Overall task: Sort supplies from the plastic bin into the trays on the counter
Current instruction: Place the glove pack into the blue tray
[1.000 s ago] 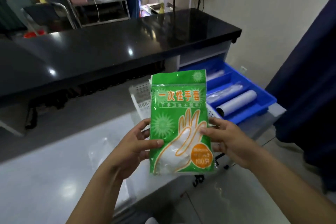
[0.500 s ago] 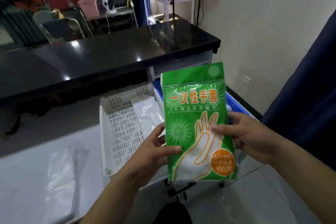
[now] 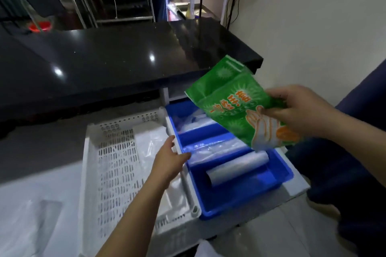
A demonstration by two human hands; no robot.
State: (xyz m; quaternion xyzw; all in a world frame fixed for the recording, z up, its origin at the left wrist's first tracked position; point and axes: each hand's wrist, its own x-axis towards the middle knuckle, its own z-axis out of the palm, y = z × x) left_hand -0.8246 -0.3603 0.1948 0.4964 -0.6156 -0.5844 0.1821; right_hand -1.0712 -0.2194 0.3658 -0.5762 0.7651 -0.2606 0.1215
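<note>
Right hand (image 3: 302, 110) pinches disposable-glove packet (image 3: 229, 98) mid-edge; left hand (image 3: 169, 160) relaxed, empty. Packet likely light, floppy, slick; edge pinch suffices.

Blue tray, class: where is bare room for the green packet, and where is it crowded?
Bare: blue tray floor between the roll and its near wall; white tray's perforated left half, beside its clear bags. Crowded: blue tray's far compartments holding plastic film, under the right hand's green packet; the left hand is over the adjoining rims.
</note>
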